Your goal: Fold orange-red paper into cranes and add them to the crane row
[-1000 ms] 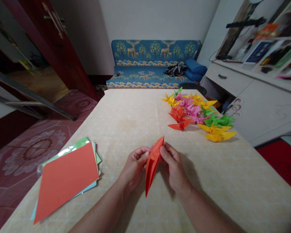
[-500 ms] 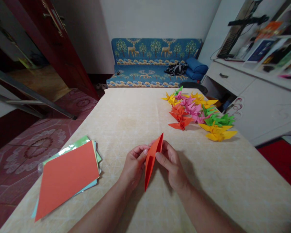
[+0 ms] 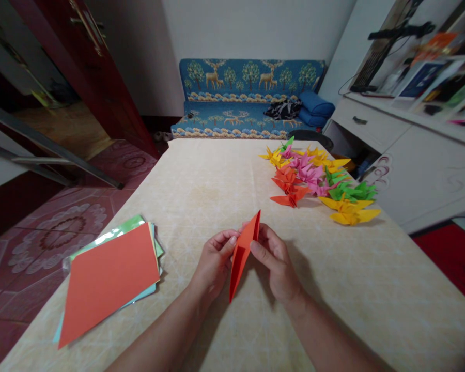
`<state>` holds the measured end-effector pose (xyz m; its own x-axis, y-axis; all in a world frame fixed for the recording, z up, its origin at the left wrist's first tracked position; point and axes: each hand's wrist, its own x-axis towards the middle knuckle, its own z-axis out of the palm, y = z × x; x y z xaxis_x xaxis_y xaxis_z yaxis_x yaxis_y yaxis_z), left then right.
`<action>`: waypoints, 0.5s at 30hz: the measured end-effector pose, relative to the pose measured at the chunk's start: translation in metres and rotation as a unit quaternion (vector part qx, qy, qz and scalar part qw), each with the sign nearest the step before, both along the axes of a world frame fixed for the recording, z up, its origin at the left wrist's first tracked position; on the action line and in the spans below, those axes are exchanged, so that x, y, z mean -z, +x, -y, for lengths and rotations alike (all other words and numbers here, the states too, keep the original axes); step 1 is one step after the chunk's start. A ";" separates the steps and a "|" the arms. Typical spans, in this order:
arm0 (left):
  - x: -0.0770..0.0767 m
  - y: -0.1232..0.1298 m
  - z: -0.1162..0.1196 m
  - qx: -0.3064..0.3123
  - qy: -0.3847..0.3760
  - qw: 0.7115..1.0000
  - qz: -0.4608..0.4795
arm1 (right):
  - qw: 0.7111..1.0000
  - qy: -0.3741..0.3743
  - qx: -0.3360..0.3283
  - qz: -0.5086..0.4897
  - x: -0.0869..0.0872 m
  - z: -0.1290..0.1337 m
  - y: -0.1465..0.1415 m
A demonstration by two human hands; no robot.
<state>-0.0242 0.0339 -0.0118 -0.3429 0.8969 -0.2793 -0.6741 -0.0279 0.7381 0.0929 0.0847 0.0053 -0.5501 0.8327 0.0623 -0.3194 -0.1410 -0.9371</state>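
Note:
A folded red-orange origami paper (image 3: 245, 248), long and pointed at both ends, is held up over the middle of the table. My left hand (image 3: 216, 257) pinches its left side between thumb and fingers. On the opposite side my right hand (image 3: 274, 258) grips it, with the thumb on the near face and the fingers partly hidden behind. The paper stands tilted, its upper tip leaning right, and a fold gapes open along its length.
Folded paper cranes (image 3: 310, 173) in yellow, pink, red and green cluster at the back right of the table (image 3: 201, 175). A stack of coloured paper sheets (image 3: 110, 281), red on top, lies at the left. Beyond stand a blue patterned sofa (image 3: 232, 111) and a white cabinet (image 3: 430, 165).
Both hands keep their hold on the red-orange paper, which has barely turned. The whole view has shifted slightly.

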 end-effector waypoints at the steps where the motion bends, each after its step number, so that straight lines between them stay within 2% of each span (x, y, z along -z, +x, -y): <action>1: 0.000 0.000 0.000 0.002 0.001 1.000 0.001 | 1.000 -0.001 -0.001 0.002 0.000 0.000 0.000; 9: -0.004 -0.001 0.001 0.017 -0.010 1.000 0.021 | 1.000 0.013 0.001 -0.010 0.007 -0.001 0.002; 13: -0.007 -0.004 0.003 0.084 -0.005 0.992 0.098 | 1.000 0.001 -0.013 -0.014 0.012 -0.006 0.003; 15: -0.007 -0.006 0.005 0.113 -0.004 0.985 0.131 | 0.999 0.030 -0.036 0.015 0.011 -0.011 0.003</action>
